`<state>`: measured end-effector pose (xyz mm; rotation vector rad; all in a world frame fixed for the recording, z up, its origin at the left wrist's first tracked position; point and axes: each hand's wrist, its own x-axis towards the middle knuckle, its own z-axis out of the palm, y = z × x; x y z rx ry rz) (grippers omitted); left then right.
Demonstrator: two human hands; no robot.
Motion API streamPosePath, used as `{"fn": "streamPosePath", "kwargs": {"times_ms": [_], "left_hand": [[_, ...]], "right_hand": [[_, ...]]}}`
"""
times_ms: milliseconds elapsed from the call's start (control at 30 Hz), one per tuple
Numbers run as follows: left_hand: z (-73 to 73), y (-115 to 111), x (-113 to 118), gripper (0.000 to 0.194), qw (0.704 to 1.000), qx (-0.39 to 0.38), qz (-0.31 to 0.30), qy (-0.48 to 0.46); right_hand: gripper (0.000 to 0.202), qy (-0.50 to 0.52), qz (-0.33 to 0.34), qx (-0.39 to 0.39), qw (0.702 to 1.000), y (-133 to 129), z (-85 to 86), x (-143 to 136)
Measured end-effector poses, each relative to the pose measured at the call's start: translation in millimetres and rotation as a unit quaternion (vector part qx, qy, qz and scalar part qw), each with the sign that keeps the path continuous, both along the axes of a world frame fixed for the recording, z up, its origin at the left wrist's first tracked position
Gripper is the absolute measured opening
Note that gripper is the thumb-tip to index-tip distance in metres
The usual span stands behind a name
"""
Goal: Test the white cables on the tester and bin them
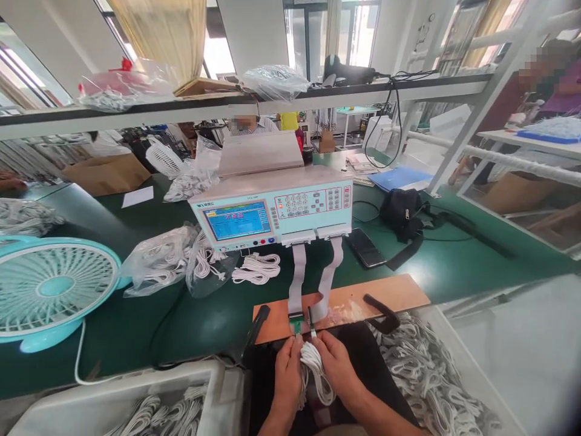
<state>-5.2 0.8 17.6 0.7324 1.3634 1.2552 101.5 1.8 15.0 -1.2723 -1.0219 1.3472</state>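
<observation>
white walls [254, 36], yellow curtains [163, 36], bright windows [363, 36], green table [129, 339]

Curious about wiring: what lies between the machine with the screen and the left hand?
Head view: a pale ribbon cable and small green board, over a brown plank.

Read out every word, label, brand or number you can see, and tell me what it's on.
Nothing is legible enough to quote.
Instrument screen: large reddish characters, too blurred.
Instrument front, above the screen: a logo and small marking, too small.
Keypad: key labels, too small.
</observation>
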Motion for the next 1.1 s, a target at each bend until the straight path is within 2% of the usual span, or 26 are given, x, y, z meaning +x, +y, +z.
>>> {"fn": "streamPosePath", "kwargs": {"times_ms": [267, 367, 533, 900, 1000, 1100], "left_hand": [[-11.5, -0.9, -6.2, 0.038, 0.996, 0.015, -0.082, 0.026], [-14.4, -1.3, -7.0, 0.035, 0.995, 0.026, -0.087, 0.049], [-8.9, -1.2, -7.0, 0.032, 0.993, 0.027, -0.097, 0.055], [-1.0, 0.1, -5.7, 0.033, 0.994, 0.038, -0.084, 0.059], [-1.9, -0.1, -6.3, 0.031, 0.994, 0.038, -0.093, 0.045], [-3.2, -0.7, -7.1, 0.03, 0.993, 0.037, -0.106, 0.027]], "right_hand": [[0.045, -0.036, 0.018, -0.034, 0.999, -21.7, 9.5, 3.1], [0.043, -0.029, 0.014, -0.03, 0.999, -17.3, 14.4, 5.6], [0.042, -0.01, 0.021, -0.015, 1.0, -4.7, 17.6, 5.7], [0.037, -0.029, 0.035, 0.014, 0.999, -4.0, 15.5, 8.2], [0.038, -0.007, 0.029, 0.001, 1.0, -2.1, 18.3, 6.8], [0.039, 0.056, 0.022, -0.049, 0.997, -0.4, 23.6, 3.2]]}}
